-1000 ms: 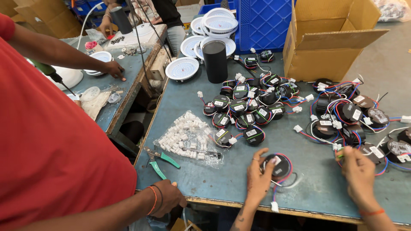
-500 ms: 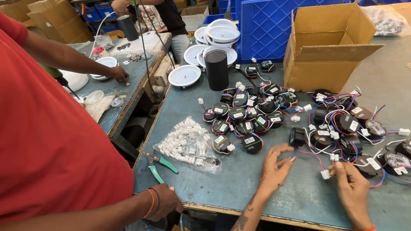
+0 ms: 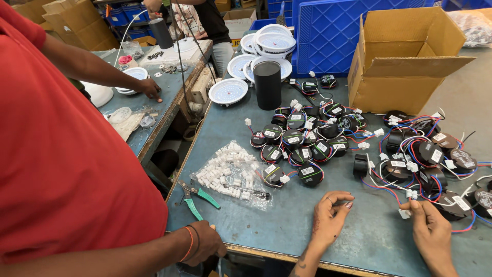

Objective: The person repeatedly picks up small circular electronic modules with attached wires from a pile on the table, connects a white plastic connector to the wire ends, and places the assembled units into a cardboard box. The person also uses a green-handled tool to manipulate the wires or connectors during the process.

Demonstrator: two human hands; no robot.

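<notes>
Our left hand (image 3: 330, 218) empty on the blue-grey table (image 3: 287, 225), our right hand (image 3: 433, 233) pinching a white connector (image 3: 406, 213) among wired black round modules (image 3: 435, 169) just beyond it.

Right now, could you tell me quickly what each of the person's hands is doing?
Left hand: fingers loosely curled, resting on the blue table, holding nothing.
Right hand: pinching a white connector on the wires.

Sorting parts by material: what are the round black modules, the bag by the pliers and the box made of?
Modules: looks like black moulded plastic, matt-to-satin, with pale labels and coloured wire leads. Bag: clear thin plastic film, glossy and crinkled, small white pieces showing through. Box: brown corrugated cardboard, dull, flaps open.
</notes>
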